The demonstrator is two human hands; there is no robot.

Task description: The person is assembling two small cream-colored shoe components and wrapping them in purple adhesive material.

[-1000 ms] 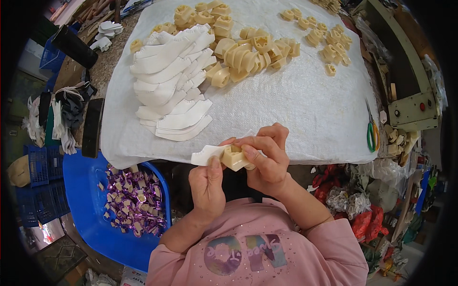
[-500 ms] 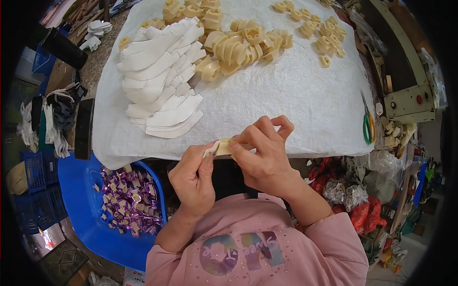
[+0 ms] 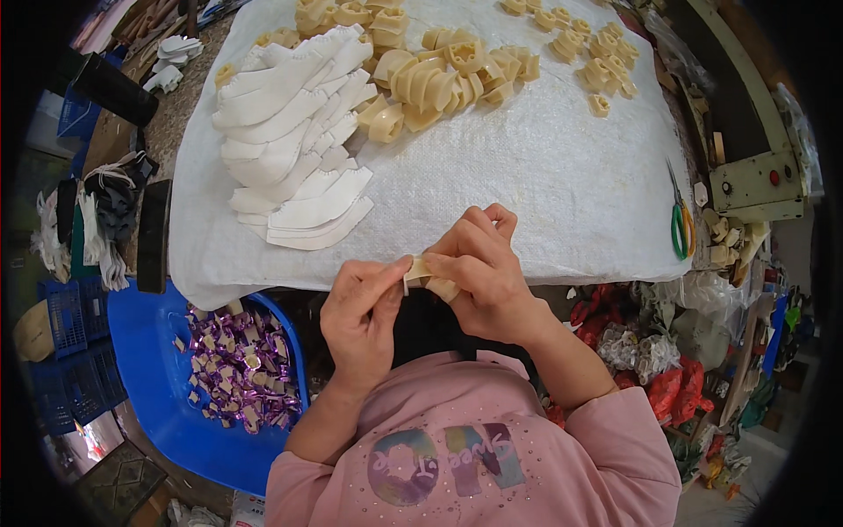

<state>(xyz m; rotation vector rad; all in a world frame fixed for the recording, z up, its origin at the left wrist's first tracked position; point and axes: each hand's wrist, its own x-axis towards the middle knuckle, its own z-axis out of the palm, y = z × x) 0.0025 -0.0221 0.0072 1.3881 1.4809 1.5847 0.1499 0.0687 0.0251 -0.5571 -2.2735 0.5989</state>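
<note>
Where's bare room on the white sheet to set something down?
Main patch: middle to right of the white sheet, bordered by the beige pile above, scissors right, right hand lower left, white strips left. Narrow gap between beige pile and smaller beige group. Crowded: upper left.

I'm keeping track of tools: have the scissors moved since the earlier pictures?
No: the scissors lie at the same spot by the right edge of the white sheet.

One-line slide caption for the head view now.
Left hand and right hand pinch a cream piece near the edge of a white sheet bearing white strips and cream rings.
</note>
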